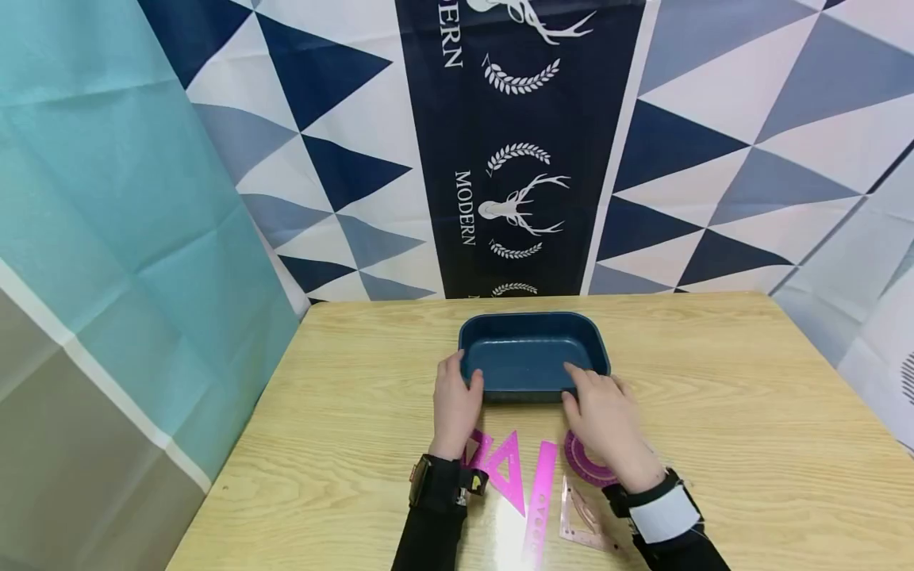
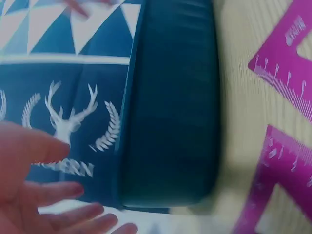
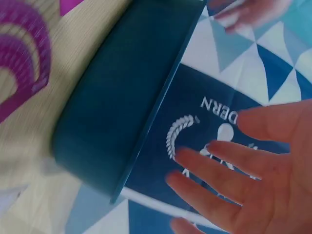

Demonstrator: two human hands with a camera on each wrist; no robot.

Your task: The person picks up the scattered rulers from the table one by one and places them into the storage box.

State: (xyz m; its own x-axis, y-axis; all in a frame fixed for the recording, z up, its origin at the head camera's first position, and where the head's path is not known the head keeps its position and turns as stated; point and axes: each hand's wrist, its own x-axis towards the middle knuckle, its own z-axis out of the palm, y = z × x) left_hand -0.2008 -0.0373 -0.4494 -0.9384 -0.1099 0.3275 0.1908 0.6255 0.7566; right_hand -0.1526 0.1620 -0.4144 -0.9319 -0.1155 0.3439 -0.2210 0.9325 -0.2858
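A dark blue rectangular bin [image 1: 528, 396] stands on the table between my hands. My left hand [image 1: 455, 408] is at its near left corner, fingertips close to the rim. At the near right corner is my right hand [image 1: 607, 420], fingers reaching over the edge. Both wrist views show loosely spread fingers, with no object held in the left hand [image 2: 44, 195] or the right hand [image 3: 243, 170]. Below the bin lie a pink triangular set square [image 1: 517, 480], a pink ruler [image 1: 540, 492], a magenta protractor [image 1: 577, 464] and a pale see-through set square [image 1: 581, 537].
Another pink piece [image 1: 482, 444] lies partly hidden by my left wrist. The wooden table [image 1: 343, 444] ends at a patterned curtain [image 1: 514, 159] behind the bin. A teal and grey curtain [image 1: 143, 198] hangs at the left.
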